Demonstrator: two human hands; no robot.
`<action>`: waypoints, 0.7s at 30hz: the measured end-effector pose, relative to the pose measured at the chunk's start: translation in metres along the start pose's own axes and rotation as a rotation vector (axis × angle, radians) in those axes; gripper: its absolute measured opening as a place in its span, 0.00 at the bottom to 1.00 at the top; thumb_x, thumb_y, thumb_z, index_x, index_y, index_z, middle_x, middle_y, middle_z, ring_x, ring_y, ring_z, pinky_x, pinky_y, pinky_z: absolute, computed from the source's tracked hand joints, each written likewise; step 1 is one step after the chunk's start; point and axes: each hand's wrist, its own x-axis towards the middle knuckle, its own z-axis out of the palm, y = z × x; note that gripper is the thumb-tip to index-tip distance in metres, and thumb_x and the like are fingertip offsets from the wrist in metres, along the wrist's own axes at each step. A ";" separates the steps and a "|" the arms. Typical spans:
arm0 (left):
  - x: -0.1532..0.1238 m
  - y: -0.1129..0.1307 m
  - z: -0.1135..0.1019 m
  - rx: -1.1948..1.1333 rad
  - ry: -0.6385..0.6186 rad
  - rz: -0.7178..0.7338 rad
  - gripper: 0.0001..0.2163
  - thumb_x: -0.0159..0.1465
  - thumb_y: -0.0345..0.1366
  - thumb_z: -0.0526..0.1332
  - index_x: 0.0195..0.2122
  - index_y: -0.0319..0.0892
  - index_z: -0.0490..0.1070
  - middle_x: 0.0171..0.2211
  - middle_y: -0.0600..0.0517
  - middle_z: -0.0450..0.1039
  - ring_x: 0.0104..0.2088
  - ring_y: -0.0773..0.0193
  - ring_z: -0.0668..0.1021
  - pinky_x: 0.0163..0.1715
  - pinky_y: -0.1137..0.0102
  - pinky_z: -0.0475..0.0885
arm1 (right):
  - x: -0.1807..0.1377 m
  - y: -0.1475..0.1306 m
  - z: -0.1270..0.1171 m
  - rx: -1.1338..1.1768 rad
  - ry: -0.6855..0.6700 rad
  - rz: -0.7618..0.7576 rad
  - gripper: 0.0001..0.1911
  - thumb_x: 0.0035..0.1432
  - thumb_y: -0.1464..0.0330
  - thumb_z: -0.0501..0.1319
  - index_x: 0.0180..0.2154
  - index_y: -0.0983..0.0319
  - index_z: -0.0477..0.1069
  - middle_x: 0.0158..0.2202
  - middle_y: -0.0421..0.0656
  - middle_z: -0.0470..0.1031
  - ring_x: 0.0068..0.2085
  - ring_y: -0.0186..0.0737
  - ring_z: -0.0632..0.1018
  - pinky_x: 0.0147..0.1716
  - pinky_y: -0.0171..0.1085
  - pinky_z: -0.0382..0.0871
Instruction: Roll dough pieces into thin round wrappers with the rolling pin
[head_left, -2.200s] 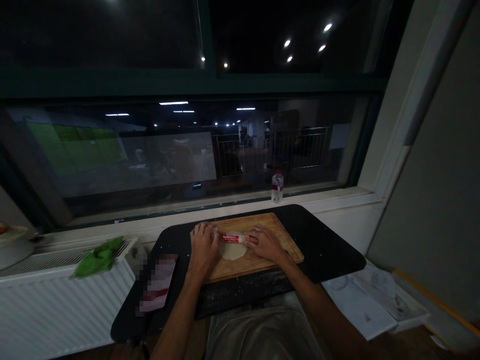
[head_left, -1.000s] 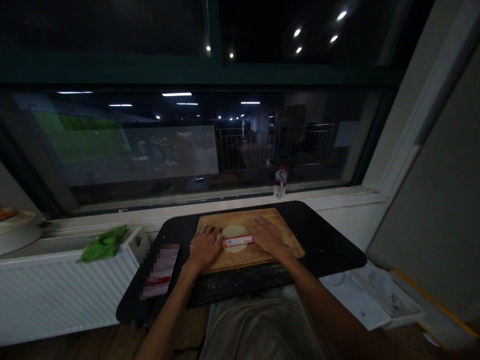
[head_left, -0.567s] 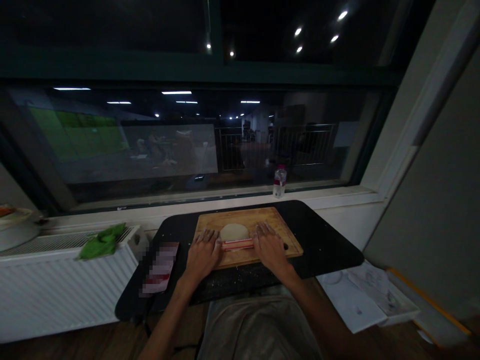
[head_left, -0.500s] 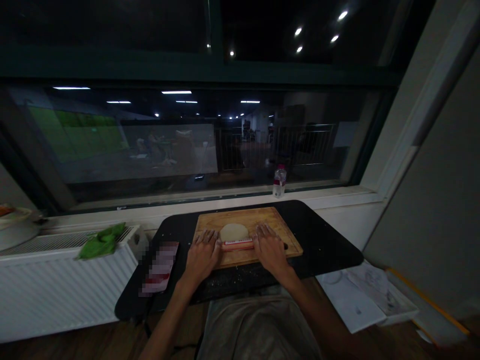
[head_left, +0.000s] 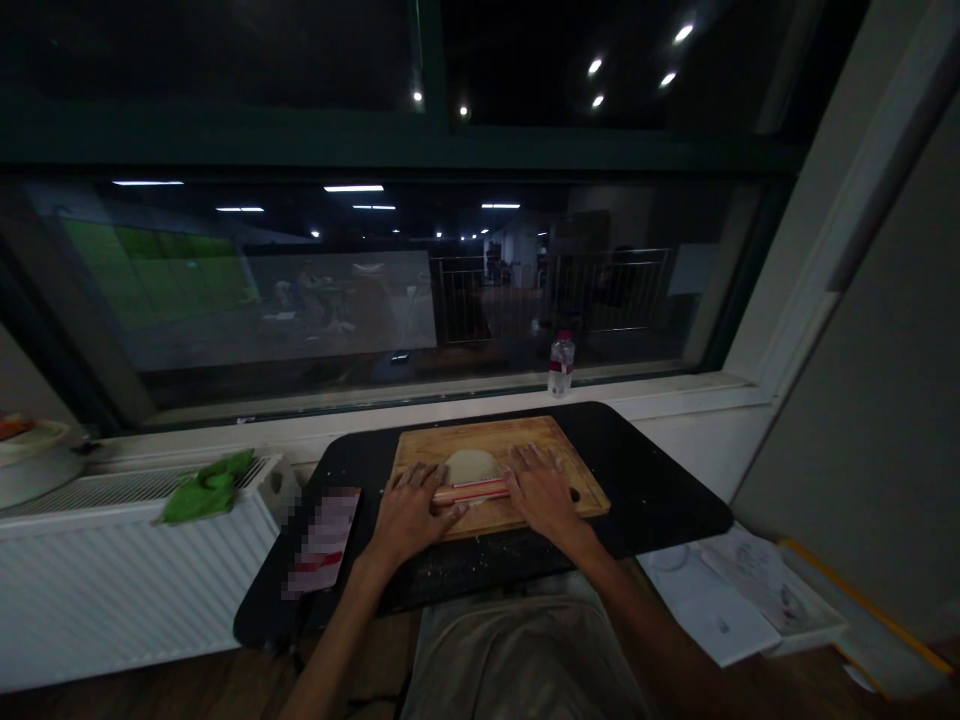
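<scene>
A wooden rolling pin [head_left: 471,491] with a red-and-white label band lies crosswise on a wooden cutting board [head_left: 427,442]. Under and behind it is a pale, flattened round of dough [head_left: 471,465]. My left hand [head_left: 412,510] is on the pin's left end, its thumb on the near side, apart from the fingers. Over the right end lies my right hand [head_left: 541,490], fingers reaching forward across the pin. Both palms hide the pin's ends. Flour-like white dust shows on the fingers.
The board rests on a black table [head_left: 660,500] with crumbs along its near edge. A blurred packet or phone [head_left: 328,540] lies at left. A bottle [head_left: 560,365] stands on the windowsill. A green cloth [head_left: 206,490] drapes over the radiator [head_left: 135,580]. Papers [head_left: 705,595] lie lower right.
The rolling pin has turned slightly, its label showing a different side. My left thumb has moved out from the fingers along the near side. The view has shifted a little.
</scene>
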 end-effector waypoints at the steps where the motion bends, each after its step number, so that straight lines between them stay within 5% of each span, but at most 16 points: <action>1: 0.003 0.000 -0.002 0.007 -0.007 -0.001 0.28 0.70 0.56 0.64 0.67 0.48 0.74 0.68 0.44 0.75 0.68 0.44 0.74 0.67 0.50 0.68 | 0.005 0.003 -0.001 0.009 -0.014 -0.031 0.29 0.79 0.56 0.47 0.71 0.61 0.70 0.71 0.54 0.71 0.74 0.59 0.65 0.74 0.63 0.49; 8: 0.015 -0.005 0.000 0.014 -0.005 0.070 0.27 0.68 0.56 0.65 0.65 0.53 0.76 0.65 0.47 0.78 0.66 0.45 0.75 0.67 0.47 0.65 | 0.017 0.021 -0.007 0.066 -0.146 -0.270 0.43 0.68 0.38 0.60 0.73 0.56 0.67 0.76 0.51 0.64 0.78 0.66 0.53 0.76 0.68 0.35; 21: 0.023 -0.010 0.002 -0.018 -0.017 0.113 0.26 0.68 0.59 0.65 0.62 0.52 0.79 0.63 0.46 0.80 0.64 0.45 0.76 0.66 0.49 0.66 | 0.028 0.006 -0.004 0.069 -0.255 -0.146 0.52 0.58 0.35 0.67 0.73 0.57 0.67 0.75 0.57 0.65 0.78 0.70 0.55 0.74 0.73 0.28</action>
